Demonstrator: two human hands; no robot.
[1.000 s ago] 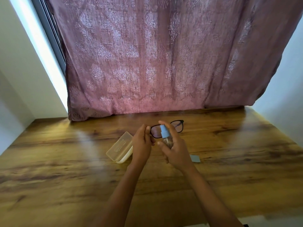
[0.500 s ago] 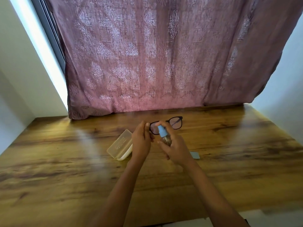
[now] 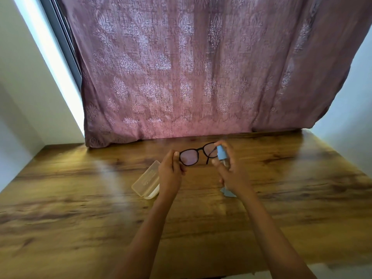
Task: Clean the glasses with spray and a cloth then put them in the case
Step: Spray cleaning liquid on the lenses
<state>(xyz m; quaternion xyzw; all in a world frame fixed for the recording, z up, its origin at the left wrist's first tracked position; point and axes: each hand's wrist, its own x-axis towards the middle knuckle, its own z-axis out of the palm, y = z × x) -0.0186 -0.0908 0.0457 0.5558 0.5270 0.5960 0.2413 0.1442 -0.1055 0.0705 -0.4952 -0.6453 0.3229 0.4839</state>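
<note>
Over the table (image 3: 80, 208), left hand (image 3: 170, 174) pinches glasses (image 3: 198, 156), right (image 3: 233, 176) grips spray (image 3: 221, 155); cloth (image 3: 228, 192) and case (image 3: 147, 183) come later.

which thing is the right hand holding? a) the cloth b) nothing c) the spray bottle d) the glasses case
c: the right hand grips the spray bottle, its blue top up beside the glasses that the left hand holds, while the cloth and the case lie on the table.
</note>
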